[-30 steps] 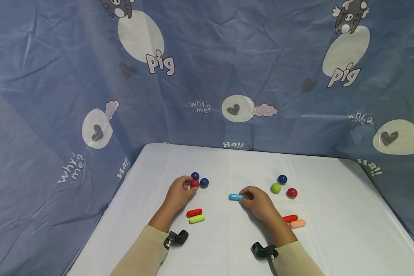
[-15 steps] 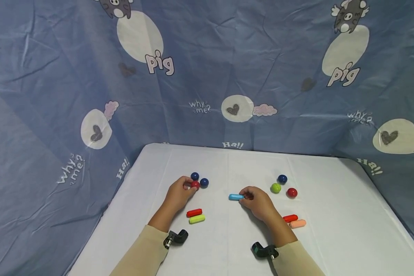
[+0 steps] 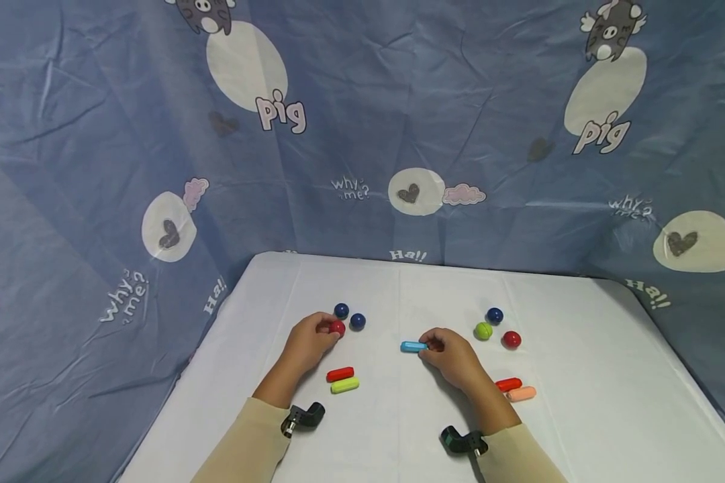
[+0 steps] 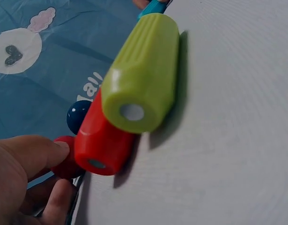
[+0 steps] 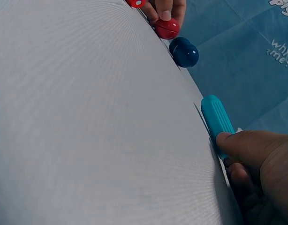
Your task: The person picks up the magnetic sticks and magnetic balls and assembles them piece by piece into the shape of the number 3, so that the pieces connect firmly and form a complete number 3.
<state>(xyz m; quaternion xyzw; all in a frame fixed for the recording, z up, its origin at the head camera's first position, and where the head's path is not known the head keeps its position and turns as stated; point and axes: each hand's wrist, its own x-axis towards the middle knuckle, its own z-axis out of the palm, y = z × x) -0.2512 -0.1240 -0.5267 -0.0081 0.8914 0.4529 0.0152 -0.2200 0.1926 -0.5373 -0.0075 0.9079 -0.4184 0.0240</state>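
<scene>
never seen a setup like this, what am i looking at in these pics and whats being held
No robot here, just a person's bare left hand and right hand. The wide view comes from a camera on the head, looking forward and down; the close-ups come from a camera on each wrist.

The left hand pinches a glossy red ball; the right pinches a light-blue ridged stick.

On the white table, near the left hand, lie two glossy dark-blue balls, a short red stick and a yellow-green stick. Farther right lie a third dark-blue ball, a green ball, a second red ball, a second red stick and a peach stick. I can't tell their material.
</scene>
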